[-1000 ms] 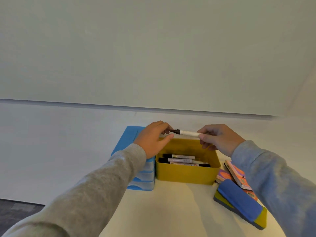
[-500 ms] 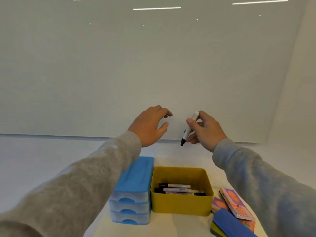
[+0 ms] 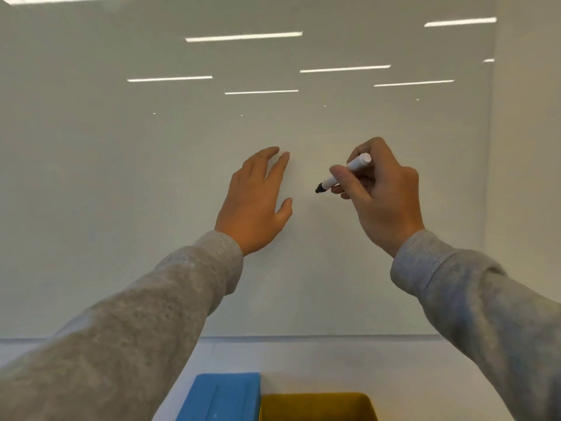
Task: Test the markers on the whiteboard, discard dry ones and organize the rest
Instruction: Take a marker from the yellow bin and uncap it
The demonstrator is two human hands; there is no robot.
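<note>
Gripping slim white marker (image 3: 346, 173), right hand (image 3: 379, 196) fingers curled; left hand (image 3: 255, 202) fingers released near glossy whiteboard (image 3: 151, 177).

pale wall (image 3: 525, 147), reflected ceiling light strips (image 3: 243, 36)

Soft even light, ceiling-strip glare on whiteboard (image 3: 121, 177)

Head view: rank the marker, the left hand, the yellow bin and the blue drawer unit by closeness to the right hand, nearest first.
1. Marker: gripped in the right hand itself, tip pointing left.
2. Left hand: beside it to the left, fingers spread at the whiteboard.
3. Yellow bin: far below, at the bottom edge.
4. Blue drawer unit: left of the bin, slightly farther.
</note>
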